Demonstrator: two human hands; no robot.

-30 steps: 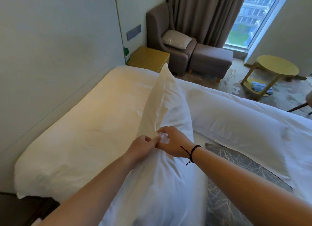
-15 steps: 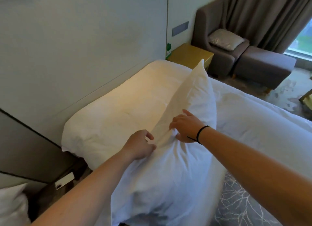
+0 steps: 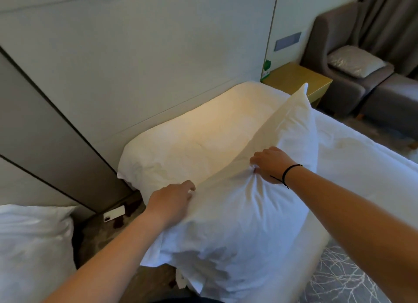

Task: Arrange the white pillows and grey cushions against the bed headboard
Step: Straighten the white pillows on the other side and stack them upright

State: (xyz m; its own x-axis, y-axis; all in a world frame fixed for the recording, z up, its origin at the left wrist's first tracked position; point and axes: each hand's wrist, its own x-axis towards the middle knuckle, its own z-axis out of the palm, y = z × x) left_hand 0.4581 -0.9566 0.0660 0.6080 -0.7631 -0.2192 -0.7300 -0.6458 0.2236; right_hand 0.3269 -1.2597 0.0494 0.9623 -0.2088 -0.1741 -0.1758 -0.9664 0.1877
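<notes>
A white pillow (image 3: pixel 244 212) stands on its long edge across the middle of the frame, its far corner poking up toward the upper right and its near end bulging over the bed's edge at the bottom centre. Its cotton case is soft and heavily creased, puckered into radiating folds where the right hand (image 3: pixel 271 164) pinches a bunch of cloth along the top ridge, fingers curled tight around the fabric. That wrist wears a thin black cord bracelet (image 3: pixel 285 173), and the bare forearm reaches in from the lower right. The left hand (image 3: pixel 169 201) lies on the pillow's left shoulder with fingers bent over the edge; whether it grips or only presses, I cannot tell. The two hands sit apart along the ridge. Behind the pillow, left of centre, a second white pillow (image 3: pixel 199 135) lies flat against the pale, smooth headboard (image 3: pixel 135 65), warmly lit and faintly wrinkled. To the right spreads the white duvet (image 3: pixel 362 171). At the lower right corner shows a grey cushion (image 3: pixel 343 280) printed with pale branching lines. Another white pillow (image 3: pixel 31 246) fills the lower left. In the upper right stand a yellow bedside table (image 3: pixel 298 78) and a grey upholstered armchair (image 3: pixel 334 76) carrying a shiny silver cushion (image 3: pixel 355 60).
</notes>
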